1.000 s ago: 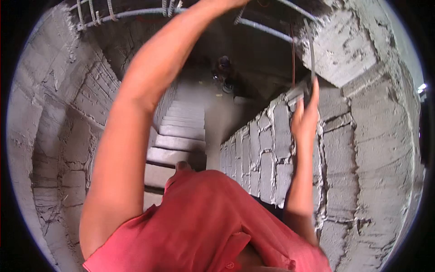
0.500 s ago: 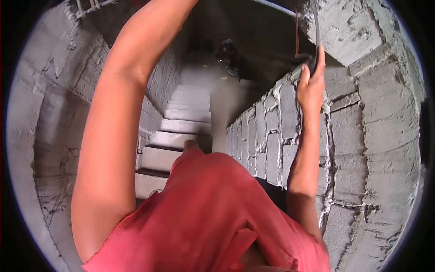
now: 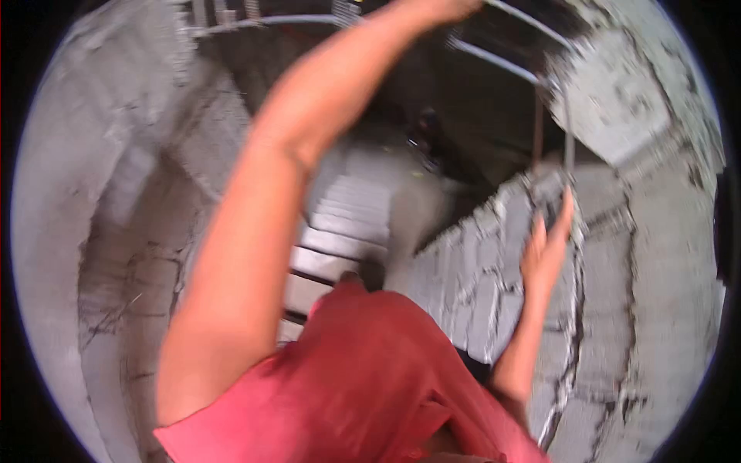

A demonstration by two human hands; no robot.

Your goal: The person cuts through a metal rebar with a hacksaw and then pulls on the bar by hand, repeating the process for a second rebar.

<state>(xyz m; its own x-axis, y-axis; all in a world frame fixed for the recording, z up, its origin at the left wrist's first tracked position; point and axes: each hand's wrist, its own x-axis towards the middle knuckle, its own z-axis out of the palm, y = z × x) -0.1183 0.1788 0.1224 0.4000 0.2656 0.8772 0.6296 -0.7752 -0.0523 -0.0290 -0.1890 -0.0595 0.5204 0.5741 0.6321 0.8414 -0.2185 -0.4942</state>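
Note:
My left arm crosses the upper view, and my left hand [image 3: 457,8] is at the top edge, against a pale metal rod [image 3: 532,21]. Its fingers are cut off and blurred, so their grip cannot be made out. My right hand [image 3: 546,243] is closed around the dark handle of a hacksaw [image 3: 570,135], held upright beside the block wall. The saw's grey frame and thin brownish blade run upward from the handle. A second pale rod [image 3: 494,58] passes near the blade; motion blur hides whether they touch.
Concrete steps [image 3: 324,262] drop away below me, between rough walls. A grey block wall [image 3: 471,278] stands at right, with a broken concrete lump [image 3: 617,100] above it. A dark object [image 3: 427,139] lies near the stair bottom. More metal bars [image 3: 262,21] cross the top left.
The view has shifted, so the stairs and wall sit lower and farther right. My left hand has come into view at the top, and more of the rods shows. The hacksaw appears lower.

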